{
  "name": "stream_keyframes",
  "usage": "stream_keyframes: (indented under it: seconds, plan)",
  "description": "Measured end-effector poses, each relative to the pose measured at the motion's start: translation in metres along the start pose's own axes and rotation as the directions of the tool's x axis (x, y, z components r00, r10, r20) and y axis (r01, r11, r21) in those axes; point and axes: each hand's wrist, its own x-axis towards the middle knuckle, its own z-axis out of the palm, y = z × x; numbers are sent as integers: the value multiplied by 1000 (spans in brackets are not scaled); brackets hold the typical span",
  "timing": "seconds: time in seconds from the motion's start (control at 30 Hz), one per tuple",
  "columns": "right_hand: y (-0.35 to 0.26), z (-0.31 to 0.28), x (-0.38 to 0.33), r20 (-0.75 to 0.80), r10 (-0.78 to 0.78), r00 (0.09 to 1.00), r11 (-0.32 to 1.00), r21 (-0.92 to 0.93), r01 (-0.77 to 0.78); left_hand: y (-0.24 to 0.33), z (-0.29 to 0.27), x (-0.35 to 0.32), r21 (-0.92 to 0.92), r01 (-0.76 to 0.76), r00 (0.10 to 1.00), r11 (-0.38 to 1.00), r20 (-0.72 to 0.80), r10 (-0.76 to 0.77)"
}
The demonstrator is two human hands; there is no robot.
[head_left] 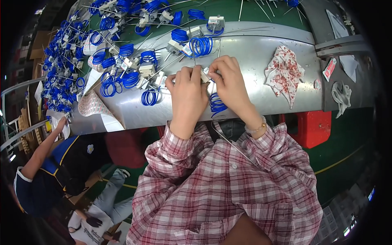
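Note:
My left hand (187, 92) and my right hand (230, 79) meet over the metal bench edge (253, 57), both pinching a small white switch part (204, 76). A blue coiled wire (217, 103) hangs from that part below my right hand, and a thin metal rod (232, 145) trails down toward my plaid shirt. Just beyond my fingers lies another white part with a blue coil (200, 45).
Several white parts with blue coils (118, 61) crowd the bench to the left and along the green belt (228, 10). A red-patterned cloth (284, 72) lies right. A red stool (312, 126) stands below. Another person in dark blue (49, 163) works at lower left.

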Motion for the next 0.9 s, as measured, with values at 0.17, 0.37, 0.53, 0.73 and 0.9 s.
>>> stream_keyframes:
  seconds: [0.17, 0.37, 0.53, 0.73, 0.9]
  plan:
    - [-16, -10, -17, -24, -32, 999, 999, 41, 33, 2, 7, 6, 137, 14, 1000, 990, 8, -15]
    - [12, -120, -42, -593, 383, 709, 922, 298, -248, -12, 4, 3, 202, -1, 1000, 979, -2, 1]
    - [110, -221, -85, -832, 433, 347, 859, 264, -439, -6, 9, 8, 178, -35, 999, 983, 24, 31]
    - [117, -216, -76, -871, 276, 407, 767, -55, -639, -6, 10, 9, 198, -15, 999, 980, 45, 6]
    - [139, -210, -76, -841, 136, 523, 674, -308, -672, -4, 5, 7, 246, -10, 1000, 969, -19, 15]
